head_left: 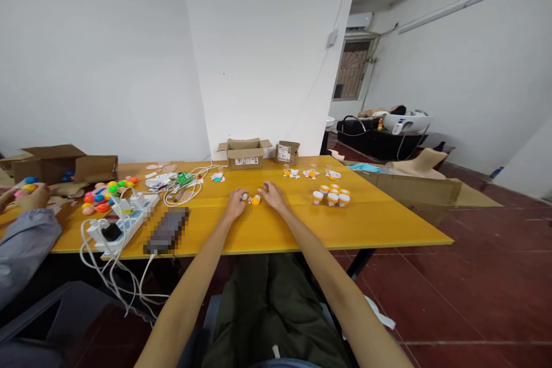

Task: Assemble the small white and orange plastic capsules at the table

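On the yellow table, small orange and white pieces [256,200] lie between my two hands. My left hand [235,203] is closed at the left of them, its fingertips on a small white piece [244,196] with dark marks. To the right, my right hand [272,196] rests with curled fingers apart and nothing visible in them. Further right stands a group of small clear tubs with orange and white lids [332,195]. Toward the back lie several little clusters of white and orange parts [311,173], and one with a teal part [217,177].
Two cardboard boxes [245,154] stand at the back edge. To my left are a phone [167,231], a white power strip [140,215] with trailing cables, a green circuit board [183,179] and colourful balls [101,198]. A co-worker's hands [37,198] hold balls at far left.
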{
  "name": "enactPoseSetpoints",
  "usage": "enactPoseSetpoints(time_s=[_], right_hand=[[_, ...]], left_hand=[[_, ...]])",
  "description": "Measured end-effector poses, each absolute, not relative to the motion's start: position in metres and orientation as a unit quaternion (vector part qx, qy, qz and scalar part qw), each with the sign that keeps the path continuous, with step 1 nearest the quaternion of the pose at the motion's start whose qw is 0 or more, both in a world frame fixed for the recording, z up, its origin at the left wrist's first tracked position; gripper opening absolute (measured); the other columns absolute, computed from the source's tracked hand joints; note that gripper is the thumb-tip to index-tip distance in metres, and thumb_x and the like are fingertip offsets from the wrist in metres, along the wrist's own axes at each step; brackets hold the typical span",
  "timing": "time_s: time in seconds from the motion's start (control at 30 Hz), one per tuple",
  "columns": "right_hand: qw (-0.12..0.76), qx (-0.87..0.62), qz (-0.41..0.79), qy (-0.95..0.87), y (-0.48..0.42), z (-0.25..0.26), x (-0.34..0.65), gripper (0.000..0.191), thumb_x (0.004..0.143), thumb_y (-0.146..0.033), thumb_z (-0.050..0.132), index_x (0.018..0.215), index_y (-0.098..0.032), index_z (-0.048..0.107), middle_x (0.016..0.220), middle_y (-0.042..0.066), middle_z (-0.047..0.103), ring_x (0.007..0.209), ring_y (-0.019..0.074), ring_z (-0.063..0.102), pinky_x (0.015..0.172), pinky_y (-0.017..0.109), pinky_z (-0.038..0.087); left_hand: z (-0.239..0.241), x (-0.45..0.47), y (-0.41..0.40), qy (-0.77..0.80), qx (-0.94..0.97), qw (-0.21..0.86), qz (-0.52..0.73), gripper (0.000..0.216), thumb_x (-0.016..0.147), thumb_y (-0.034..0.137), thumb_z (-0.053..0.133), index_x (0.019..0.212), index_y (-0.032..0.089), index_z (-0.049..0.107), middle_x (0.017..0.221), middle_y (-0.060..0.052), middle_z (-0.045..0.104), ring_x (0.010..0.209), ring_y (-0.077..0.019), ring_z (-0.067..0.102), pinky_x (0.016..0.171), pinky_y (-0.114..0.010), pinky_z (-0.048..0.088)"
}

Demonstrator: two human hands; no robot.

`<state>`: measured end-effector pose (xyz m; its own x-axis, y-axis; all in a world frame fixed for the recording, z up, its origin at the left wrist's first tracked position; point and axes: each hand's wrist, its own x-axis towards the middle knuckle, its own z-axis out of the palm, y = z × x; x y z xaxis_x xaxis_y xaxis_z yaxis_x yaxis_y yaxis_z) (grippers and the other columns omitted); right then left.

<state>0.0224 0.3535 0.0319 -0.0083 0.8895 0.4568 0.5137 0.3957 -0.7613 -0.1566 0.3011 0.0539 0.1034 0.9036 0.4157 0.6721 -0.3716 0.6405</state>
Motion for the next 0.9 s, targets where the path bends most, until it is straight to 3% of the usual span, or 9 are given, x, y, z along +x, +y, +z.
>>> enactPoseSetpoints(time_s=[0.2,0.4,0.67,0.9], right_hand=[[0.499,-0.524,0.207,-0.659,0.348,0.028,0.025,0.034,0.075,-0.024,0.067,0.108,-0.024,0.062,0.113,0.007,0.065,0.103,0.0207,0.066,0.093,0.035,0.052],[0.476,-0.536,0.199,-0.668,0.343,0.030,0.027,0.028,0.077,-0.020,0.064,0.105,-0.024,0.061,0.112,0.006,0.066,0.104,0.0205,0.065,0.096,0.036,0.050],[0.432,-0.560,0.100,-0.700,0.334,0.036,0.029,0.028,0.081,-0.015,0.064,0.107,-0.025,0.066,0.105,0.011,0.069,0.104,0.0276,0.063,0.094,0.038,0.048],[0.372,-0.591,0.071,-0.712,0.325,0.044,0.024,0.038,0.088,-0.015,0.057,0.124,-0.023,0.062,0.109,0.010,0.068,0.102,0.0228,0.065,0.091,0.032,0.050]], left_hand=[[0.055,-0.152,0.299,0.553,0.708,0.147,0.414,0.036,0.073,-0.001,0.052,0.096,0.021,0.071,0.106,-0.007,0.071,0.105,-0.0224,0.064,0.101,-0.038,0.049],[0.057,-0.149,0.298,0.564,0.706,0.140,0.404,0.025,0.075,0.000,0.056,0.084,0.020,0.069,0.096,-0.007,0.070,0.101,-0.0219,0.064,0.097,-0.035,0.049],[0.057,-0.152,0.299,0.543,0.724,0.139,0.402,0.030,0.076,0.002,0.055,0.089,0.021,0.075,0.101,-0.007,0.072,0.106,-0.0237,0.064,0.102,-0.036,0.048],[0.054,-0.153,0.305,0.542,0.735,0.118,0.390,0.037,0.076,0.002,0.054,0.095,0.024,0.077,0.102,-0.006,0.071,0.105,-0.0238,0.063,0.102,-0.039,0.049]])
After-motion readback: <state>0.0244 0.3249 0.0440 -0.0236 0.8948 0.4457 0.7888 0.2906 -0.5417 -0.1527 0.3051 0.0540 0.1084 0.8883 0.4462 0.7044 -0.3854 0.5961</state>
